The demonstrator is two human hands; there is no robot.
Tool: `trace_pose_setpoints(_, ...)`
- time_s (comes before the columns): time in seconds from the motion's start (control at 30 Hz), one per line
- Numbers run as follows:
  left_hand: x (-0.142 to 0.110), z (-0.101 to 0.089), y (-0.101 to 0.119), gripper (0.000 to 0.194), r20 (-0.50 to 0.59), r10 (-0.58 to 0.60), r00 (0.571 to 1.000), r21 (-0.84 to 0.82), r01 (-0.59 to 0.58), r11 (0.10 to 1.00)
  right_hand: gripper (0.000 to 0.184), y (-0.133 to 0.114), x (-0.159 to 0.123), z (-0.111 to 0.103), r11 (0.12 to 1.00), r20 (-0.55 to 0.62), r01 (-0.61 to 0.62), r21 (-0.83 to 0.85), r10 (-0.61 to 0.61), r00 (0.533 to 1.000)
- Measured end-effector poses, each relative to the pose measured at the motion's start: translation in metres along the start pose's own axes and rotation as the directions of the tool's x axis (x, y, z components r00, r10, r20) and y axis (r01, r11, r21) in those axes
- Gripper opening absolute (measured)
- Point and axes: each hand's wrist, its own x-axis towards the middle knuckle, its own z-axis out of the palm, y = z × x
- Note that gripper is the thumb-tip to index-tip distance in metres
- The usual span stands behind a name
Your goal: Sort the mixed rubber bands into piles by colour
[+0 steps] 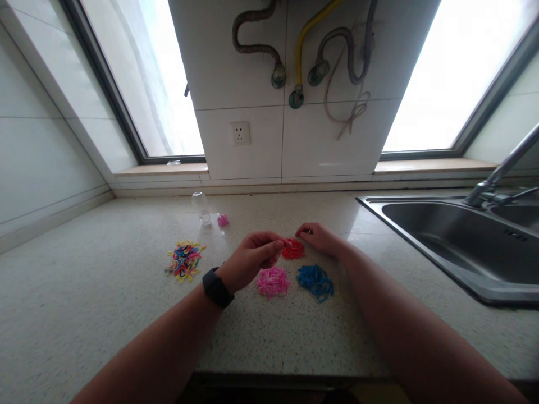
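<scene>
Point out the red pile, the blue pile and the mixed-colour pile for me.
Red pile (293, 250): head view, on its visible middle.
Blue pile (314, 280): head view, middle of the heap.
Mixed-colour pile (186, 260): head view, on its centre.

Left hand (252, 255), right hand (322, 238), both near red pile (293, 250)

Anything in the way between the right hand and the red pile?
Nothing visible. The right hand is just right of the red pile. The left hand is on the pile's other side; the pink pile and blue pile lie nearer the person.
</scene>
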Motion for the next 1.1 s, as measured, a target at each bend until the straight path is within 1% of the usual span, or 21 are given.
trace_pose_setpoints(0.2, 0.0002, -0.0023, -0.0025, 0.021, 0.021, 0.018, 1.0, -0.008, -0.018, 1.0, 0.022, -0.0007, -0.0004, -0.0003, 1.0, 0.016, 0.0, 0.003, 0.0, 1.0)
trace_pose_setpoints(0.43, 0.0003, -0.0021, -0.0007, 0.022, 0.043, 0.027, 0.999, -0.007, -0.027, 1.0, 0.023, 0.0014, 0.0006, 0.0, 1.0, 0.025, 0.0, 0.0, 0.0, 1.0)
trace_pose_setpoints(0.6, 0.0005, -0.0017, -0.0007, 0.023, 0.05, 0.026, 0.998, -0.021, -0.025, 0.999, 0.023, -0.0023, -0.0005, -0.0014, 1.0, 0.03, -0.009, -0.015, 0.01, 0.999)
trace_pose_setpoints(0.87, -0.0009, 0.0007, 0.0018, 0.018, 0.041, 0.008, 0.999, -0.096, -0.004, 0.995, 0.023, -0.002, -0.0005, -0.0013, 1.0, 0.034, -0.004, -0.014, 0.004, 0.999)
trace_pose_setpoints(1.0, -0.0004, 0.0014, 0.0051, 0.013, 0.071, 0.004, 0.997, -0.139, 0.006, 0.99, 0.023, -0.0004, 0.0, -0.0008, 1.0, 0.038, -0.002, -0.024, 0.003, 0.999)
trace_pose_setpoints(1.1, -0.0002, 0.0018, 0.0072, 0.018, 0.092, 0.002, 0.996, -0.154, 0.012, 0.988, 0.023, -0.0013, -0.0005, -0.001, 0.999, 0.033, -0.011, -0.03, 0.012, 0.999)
